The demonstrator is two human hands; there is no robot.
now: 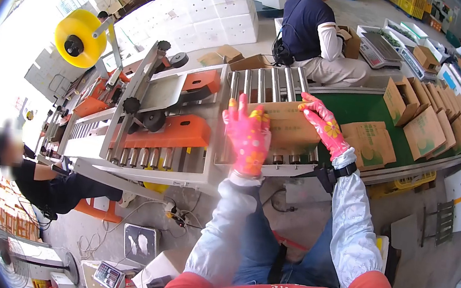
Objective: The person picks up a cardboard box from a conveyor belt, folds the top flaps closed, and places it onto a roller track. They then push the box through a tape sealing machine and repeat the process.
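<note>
A closed brown cardboard box (287, 129) lies on the metal rollers (275, 86) in front of me. My left hand (247, 140), in a pink flowered glove, is at the box's left end with its fingers spread and pointing away from me. It overlaps that end in this view. At the right end, my right hand (323, 125) in a matching glove has its fingers bent over the box's top corner. Left of the rollers stands a sealing machine with orange side guides (176, 137) and a yellow tape roll (80, 38).
A green conveyor belt (364, 107) on the right carries a flat carton (367, 143) and several standing open cartons (425, 130). One person (313, 33) sits across the line; another (48, 179) is at left. White foam boxes (211, 18) are stacked behind. Cables (175, 215) cross the floor.
</note>
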